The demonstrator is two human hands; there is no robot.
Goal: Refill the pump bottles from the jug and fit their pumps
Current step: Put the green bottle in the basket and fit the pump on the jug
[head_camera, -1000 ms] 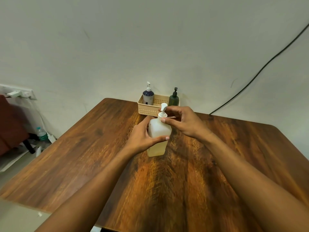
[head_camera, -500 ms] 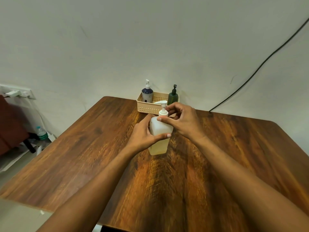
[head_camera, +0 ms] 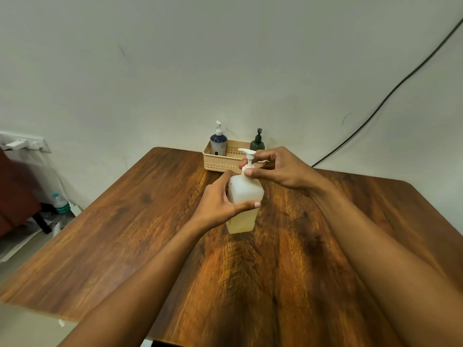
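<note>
With our left hand (head_camera: 220, 204) gripping the translucent bottle (head_camera: 244, 205) mid-table (head_camera: 125, 221), our right hand (head_camera: 278, 169) pinches the pump (head_camera: 248, 160) collar, seemingly half-threaded, so we should twist squarely.

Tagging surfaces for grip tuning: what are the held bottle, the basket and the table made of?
Held bottle: translucent matte plastic, apparently; yellowish liquid shows through.
Basket: beige moulded plastic, perforated walls.
Table: wood grain, slight sheen; solid wood or laminate, can't tell.

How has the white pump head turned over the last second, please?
Yes: the white pump head now has its spout pointing left, across the beige basket, after pointing away earlier.
</note>
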